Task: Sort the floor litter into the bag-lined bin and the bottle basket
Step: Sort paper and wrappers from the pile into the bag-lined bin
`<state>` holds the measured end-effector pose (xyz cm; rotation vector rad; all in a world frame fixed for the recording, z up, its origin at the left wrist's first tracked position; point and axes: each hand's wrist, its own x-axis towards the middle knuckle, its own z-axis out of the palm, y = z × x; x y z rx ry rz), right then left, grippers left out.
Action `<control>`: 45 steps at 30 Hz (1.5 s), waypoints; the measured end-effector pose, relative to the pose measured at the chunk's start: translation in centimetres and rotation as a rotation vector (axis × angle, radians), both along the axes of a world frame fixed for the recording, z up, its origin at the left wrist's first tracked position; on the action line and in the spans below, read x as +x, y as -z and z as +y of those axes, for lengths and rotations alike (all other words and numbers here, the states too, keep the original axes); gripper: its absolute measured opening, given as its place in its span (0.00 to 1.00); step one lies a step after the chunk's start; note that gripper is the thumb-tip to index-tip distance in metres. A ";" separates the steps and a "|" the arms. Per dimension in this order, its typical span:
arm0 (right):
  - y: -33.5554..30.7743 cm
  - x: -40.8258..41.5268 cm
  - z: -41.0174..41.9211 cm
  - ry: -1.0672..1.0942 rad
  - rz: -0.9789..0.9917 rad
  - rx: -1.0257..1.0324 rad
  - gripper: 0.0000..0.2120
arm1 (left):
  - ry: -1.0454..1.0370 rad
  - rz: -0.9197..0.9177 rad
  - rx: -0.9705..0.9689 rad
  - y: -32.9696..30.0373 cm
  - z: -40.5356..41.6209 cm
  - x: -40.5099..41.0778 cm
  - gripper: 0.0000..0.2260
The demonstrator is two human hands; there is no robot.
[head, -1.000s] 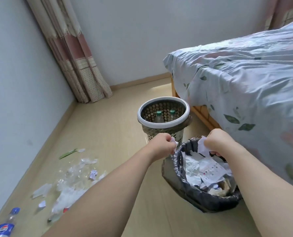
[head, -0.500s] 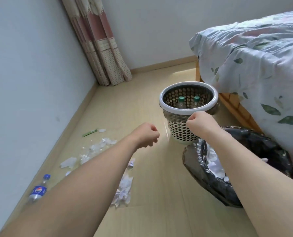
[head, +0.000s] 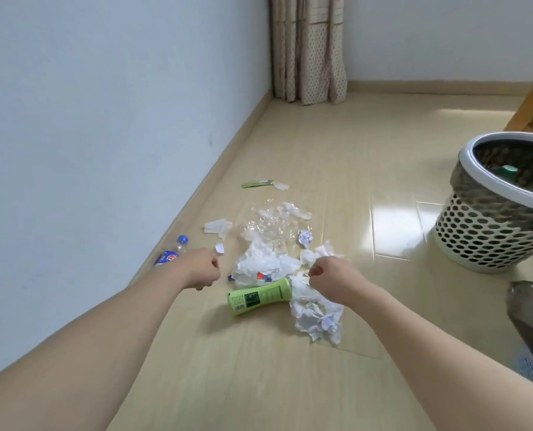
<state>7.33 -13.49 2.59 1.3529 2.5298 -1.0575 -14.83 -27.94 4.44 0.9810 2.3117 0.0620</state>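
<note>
Crumpled white paper and tissue scraps (head: 266, 265) lie heaped on the pale wooden floor (head: 336, 150), mixed with clear plastic film (head: 268, 225) and a small balled paper (head: 305, 237). A lime-green plastic bottle (head: 259, 296) with a dark label panel, its print too small to read, lies on its side against the heap. A clear soft-drink bottle with a blue cap and a red, white and blue Pepsi label (head: 171, 252) rests by the skirting board, partly behind the left hand (head: 201, 269). That hand hovers over the floor with fingers curled, holding nothing. The right hand (head: 329, 276) hangs over the white scraps, fingers curled; whether it pinches paper cannot be told. At right stands the perforated bottle basket with a white rim (head: 482, 231), green-capped bottles inside. The black bag-lined bin (head: 532, 321) shows at the frame's edge. A patterned curtain (head: 308, 48) hangs in the corner.
</note>
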 end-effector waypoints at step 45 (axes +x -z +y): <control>0.5 6.3 5.4 0.346 -0.002 0.153 0.07 | 1.070 0.633 0.094 16.2 19.2 7.3 0.17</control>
